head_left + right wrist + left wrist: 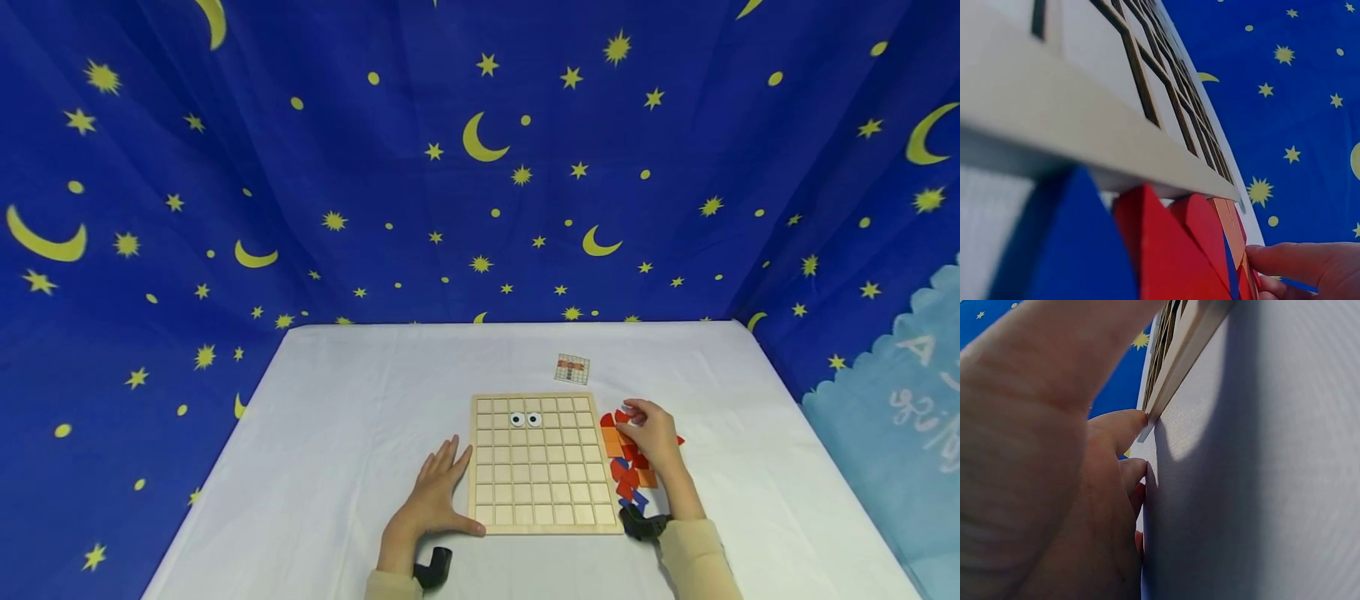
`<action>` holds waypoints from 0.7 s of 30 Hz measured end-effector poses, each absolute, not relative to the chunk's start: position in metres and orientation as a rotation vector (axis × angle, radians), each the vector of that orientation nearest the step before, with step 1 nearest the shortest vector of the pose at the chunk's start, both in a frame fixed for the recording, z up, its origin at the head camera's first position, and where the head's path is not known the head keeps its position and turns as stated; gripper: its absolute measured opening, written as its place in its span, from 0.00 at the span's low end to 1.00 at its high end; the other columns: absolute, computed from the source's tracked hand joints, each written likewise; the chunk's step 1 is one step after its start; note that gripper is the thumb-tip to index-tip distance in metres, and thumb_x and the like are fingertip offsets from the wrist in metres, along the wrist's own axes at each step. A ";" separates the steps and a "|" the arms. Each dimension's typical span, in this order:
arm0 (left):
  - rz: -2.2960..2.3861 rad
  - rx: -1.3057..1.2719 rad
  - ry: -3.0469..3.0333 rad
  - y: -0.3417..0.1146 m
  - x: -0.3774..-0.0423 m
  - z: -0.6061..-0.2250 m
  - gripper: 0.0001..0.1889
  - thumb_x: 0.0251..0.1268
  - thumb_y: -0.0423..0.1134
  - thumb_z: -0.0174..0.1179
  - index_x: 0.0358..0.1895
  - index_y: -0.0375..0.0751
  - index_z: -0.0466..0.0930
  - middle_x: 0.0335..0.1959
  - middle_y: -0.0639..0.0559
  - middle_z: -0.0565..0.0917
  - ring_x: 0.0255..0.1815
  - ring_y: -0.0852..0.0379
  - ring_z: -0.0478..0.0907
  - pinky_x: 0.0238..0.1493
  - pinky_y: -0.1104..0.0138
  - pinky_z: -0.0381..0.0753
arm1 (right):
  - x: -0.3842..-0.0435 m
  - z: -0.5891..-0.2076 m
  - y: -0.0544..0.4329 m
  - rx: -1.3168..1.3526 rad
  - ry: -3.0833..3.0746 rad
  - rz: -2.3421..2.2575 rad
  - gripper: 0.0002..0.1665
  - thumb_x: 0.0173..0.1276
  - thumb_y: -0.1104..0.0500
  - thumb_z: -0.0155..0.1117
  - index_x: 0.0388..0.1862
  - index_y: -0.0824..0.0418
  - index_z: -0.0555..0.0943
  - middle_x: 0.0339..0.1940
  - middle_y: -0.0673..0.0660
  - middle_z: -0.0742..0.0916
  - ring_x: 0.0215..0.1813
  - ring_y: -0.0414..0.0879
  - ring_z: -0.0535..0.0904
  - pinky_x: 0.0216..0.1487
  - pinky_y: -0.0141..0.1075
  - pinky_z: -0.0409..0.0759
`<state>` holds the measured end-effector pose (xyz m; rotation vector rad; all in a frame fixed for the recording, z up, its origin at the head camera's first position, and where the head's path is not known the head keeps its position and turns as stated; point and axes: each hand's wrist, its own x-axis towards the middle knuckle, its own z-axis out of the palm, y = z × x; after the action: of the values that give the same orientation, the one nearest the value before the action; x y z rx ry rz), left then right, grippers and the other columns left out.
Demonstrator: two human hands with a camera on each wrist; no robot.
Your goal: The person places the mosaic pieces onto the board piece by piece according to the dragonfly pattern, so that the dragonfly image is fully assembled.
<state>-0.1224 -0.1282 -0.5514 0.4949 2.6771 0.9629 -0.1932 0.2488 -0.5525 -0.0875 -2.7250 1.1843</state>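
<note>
A square wooden grid board [547, 531] lies on the table, two round googly-eye pieces [526, 419] side by side in its upper cells. My left hand [435, 500] rests at the board's lower left, fingers spread, the thumb at the bottom corner and the index fingertip near the left edge. In the left wrist view, a finger [1125, 428] meets the board's side [1179, 365]. My right hand [655, 433] is over the upper part of a pile of red pieces [625, 483], orange pieces [611, 442] and blue pieces [637, 497]. Its thumb and forefinger are parted around a red piece [622, 416].
A small pattern card [572, 368] lies behind the board, showing an orange and dark design on a grid. White cloth [360, 400] covers the table. Blue curtains [420, 192] with yellow stars and moons stand at the back and sides. Black wrist straps [641, 523] show at both wrists.
</note>
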 end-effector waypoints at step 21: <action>0.955 0.508 2.687 -0.128 -0.122 -0.549 0.67 0.22 0.58 0.79 0.74 0.39 0.53 0.77 0.34 0.47 0.78 0.36 0.42 0.76 0.42 0.41 | -0.192 -0.552 0.250 -0.135 -2.798 1.087 0.26 0.55 0.63 0.71 0.52 0.74 0.78 0.37 0.67 0.84 0.35 0.51 0.76 0.37 0.35 0.78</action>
<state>-0.1216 -0.1283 -0.5494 0.5084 2.6865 0.9546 -0.1917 0.2498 -0.5515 -0.1355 -2.7976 1.0873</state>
